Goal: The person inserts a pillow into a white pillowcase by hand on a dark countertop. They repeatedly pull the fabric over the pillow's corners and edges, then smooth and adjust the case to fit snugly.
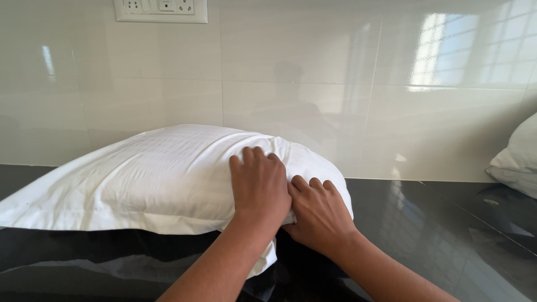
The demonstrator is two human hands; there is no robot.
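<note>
- Head view, support surface: a dark, glossy countertop (436, 235) runs along a wall of pale glazed tiles (313, 100). A white socket panel (161, 10) sits at the top edge of the wall. The polished top looks low in friction, so fabric is likely to slide on it when pushed.
- Main item: a white pillow (140, 179) in a faintly striped case lies lengthwise on the countertop, its far side near or against the tiles. It appears plump, soft and light, and it should give readily under pressure. Nothing about it looks fragile.
- Open end of the case: loose fabric (263, 260) hangs at the near right end, below the hands. This slack cloth is judged the best place to take hold. The filled body offers no firm edge and would only compress when gripped.
- Second pillow (517, 159): white, partly in view at the right edge, well apart from the hands.
- Left hand (260, 190): palm down on the right end of the pillow, fingers together and curled slightly into the fabric, pressing rather than pinching.
- Right hand (319, 215): just beside the left and touching it, fingers bent and tucked against the pillow end. Whether cloth is clamped beneath them cannot be told.
</note>
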